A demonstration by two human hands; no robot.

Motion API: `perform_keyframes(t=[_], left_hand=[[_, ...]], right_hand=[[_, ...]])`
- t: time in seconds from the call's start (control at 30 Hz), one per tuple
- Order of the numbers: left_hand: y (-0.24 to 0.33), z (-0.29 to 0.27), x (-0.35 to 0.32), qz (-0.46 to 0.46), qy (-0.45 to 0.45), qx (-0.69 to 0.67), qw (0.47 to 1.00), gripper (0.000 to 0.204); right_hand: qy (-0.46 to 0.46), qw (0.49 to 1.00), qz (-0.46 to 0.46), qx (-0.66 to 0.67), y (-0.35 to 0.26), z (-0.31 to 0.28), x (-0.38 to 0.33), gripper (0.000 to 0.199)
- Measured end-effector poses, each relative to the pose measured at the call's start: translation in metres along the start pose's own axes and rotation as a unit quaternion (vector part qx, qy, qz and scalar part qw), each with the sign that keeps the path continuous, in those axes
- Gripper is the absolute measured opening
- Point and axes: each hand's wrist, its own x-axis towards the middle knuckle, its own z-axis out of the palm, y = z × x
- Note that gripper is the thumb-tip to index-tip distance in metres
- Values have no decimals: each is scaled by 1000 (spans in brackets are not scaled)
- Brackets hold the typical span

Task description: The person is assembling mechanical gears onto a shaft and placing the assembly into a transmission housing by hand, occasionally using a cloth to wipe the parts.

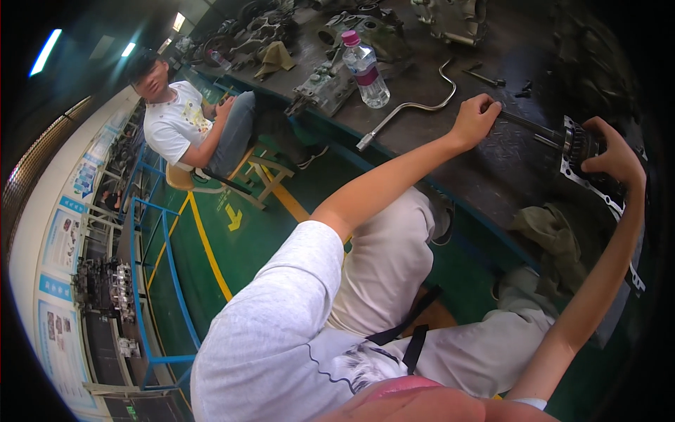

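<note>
My left hand (474, 121) is closed around the left end of a long dark shaft (524, 124) above the workbench. The shaft runs right to a gear (573, 144), beside a flat silver metal plate with holes (578, 174). My right hand (616, 153) curls around the gear end, thumb and fingers on either side of it; part of the grip is hard to make out in the dark rim. Left of my left hand lies a cranked silver speed wrench (415, 105). A small bolt-like rod (485, 76) lies beyond my hands.
A water bottle with a pink cap (367, 74) stands on the dark workbench (439, 133). Metal castings (327, 84) and housings (450, 20) crowd its far side. An olive cloth (545, 232) hangs at the near edge. Another person (186, 116) sits on a stool to the left.
</note>
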Motion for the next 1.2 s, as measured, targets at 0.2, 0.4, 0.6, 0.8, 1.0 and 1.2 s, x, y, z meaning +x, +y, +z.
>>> perform_keyframes(t=[0.2,0.4,0.6,0.8,1.0,1.2], left_hand=[[2,0,0,-1,-6,13,1000,25],[-1,-1,1,9,3,13,1000,25],[-1,2,0,20,-3,11,1000,26],[-10,3,3,54,15,35,998,26],[-16,3,5,66,14,51,996,26],[-12,6,4,98,40,78,991,29]], right_hand=[[-25,999,15,19,10,-6,-3,86],[-14,1000,18,-2,23,-6,-1,87],[-21,999,33,-24,11,-6,-2,85],[-11,1000,17,-10,14,0,7,84],[-10,999,22,-25,11,4,7,85],[6,1000,11,-19,17,7,13,84]])
